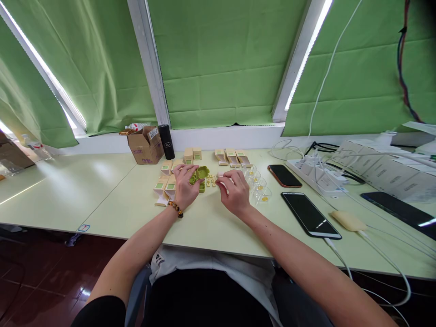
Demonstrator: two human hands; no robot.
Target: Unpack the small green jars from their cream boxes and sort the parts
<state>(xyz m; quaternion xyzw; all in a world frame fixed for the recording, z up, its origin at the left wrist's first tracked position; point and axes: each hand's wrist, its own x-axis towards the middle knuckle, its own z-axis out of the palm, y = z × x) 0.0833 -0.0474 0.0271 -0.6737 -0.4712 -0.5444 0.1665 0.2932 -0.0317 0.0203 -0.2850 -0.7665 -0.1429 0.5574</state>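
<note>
My left hand [186,185], a beaded bracelet at its wrist, curls its fingers and thumb round the near side of a small green flower-shaped case [203,171]. More green case parts [202,187] lie just beneath that hand. To the right, the thumb and fingertips of my right hand [235,190] are pinched together; whatever is between them is too small to make out. Small yellow pieces [210,180] lie on the table between both hands. Beside my right hand stand several clear plastic shells [263,195] with yellow centres.
Folded cream cartons [160,187] lie left of my hands, with more cartons [232,157] behind. A cardboard box [146,146] and black bottle [166,141] stand at the back. Phones [309,213], a power strip [315,175] and trailing cables occupy the right.
</note>
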